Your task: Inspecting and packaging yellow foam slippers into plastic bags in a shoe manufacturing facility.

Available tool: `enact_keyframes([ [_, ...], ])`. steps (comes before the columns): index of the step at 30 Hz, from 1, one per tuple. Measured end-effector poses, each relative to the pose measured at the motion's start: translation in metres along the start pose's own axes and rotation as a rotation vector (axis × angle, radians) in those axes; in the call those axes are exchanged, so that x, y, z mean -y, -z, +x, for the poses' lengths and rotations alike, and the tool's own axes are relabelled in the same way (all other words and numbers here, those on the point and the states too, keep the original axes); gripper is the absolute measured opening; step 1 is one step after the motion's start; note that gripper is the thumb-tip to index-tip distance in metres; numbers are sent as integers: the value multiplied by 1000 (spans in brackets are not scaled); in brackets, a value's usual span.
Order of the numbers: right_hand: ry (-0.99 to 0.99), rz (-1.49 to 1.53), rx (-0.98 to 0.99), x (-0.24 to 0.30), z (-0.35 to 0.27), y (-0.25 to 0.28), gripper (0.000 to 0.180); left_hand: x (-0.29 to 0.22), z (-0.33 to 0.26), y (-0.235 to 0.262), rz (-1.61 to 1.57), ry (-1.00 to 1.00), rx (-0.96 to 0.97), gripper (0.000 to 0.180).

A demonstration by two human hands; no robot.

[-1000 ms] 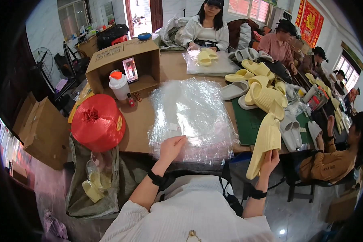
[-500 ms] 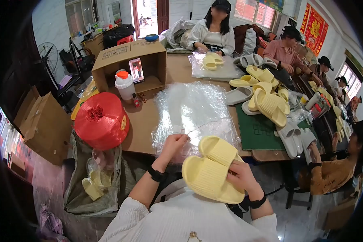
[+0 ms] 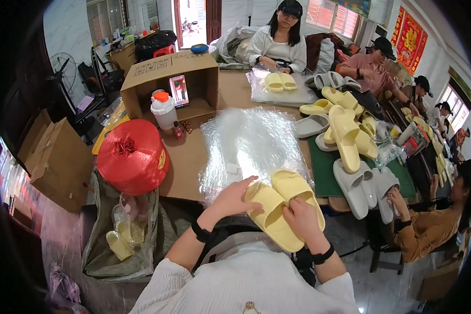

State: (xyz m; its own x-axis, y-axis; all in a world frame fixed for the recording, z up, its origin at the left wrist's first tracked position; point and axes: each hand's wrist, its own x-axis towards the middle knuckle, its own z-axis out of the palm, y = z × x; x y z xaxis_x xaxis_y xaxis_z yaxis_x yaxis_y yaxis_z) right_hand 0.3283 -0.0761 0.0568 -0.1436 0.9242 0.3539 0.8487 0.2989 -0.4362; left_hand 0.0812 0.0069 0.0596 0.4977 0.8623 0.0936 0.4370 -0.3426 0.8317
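Observation:
Over the near edge of the table I hold a pair of yellow slippers side by side, ribbed straps up and tilted to the left. My left hand grips the left slipper near its strap, fingers and thumb at its outer side. Between the two slippers, my right hand is closed on their inner edges; some of its fingers are hidden. Just beyond lies a stack of clear plastic bags, partly under the slippers.
A pile of yellow slippers and several grey slippers are at the right, beside co-workers. At left are a red twine roll, a cardboard box, a white bottle and a sack with bagged slippers.
My left hand has moved from the plastic bags onto the slippers. The pair has turned more upright and shifted slightly away from me. On the pile, a yellow slipper and the grey slippers have shifted.

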Motion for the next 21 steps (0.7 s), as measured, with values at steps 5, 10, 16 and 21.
enact_keyframes([
  [5,-8,11,-29,5,1,-9,23,25,-5,-21,246,-282,-187,44],
  [10,-51,28,-61,5,-1,-11,22,14,-10,-18,283,-292,-174,45],
  [16,-102,83,-93,3,-4,-9,23,12,-19,-8,110,-341,-13,46],
  [21,-123,79,-100,-3,-7,-12,23,18,-19,-11,194,-287,-121,43],
])
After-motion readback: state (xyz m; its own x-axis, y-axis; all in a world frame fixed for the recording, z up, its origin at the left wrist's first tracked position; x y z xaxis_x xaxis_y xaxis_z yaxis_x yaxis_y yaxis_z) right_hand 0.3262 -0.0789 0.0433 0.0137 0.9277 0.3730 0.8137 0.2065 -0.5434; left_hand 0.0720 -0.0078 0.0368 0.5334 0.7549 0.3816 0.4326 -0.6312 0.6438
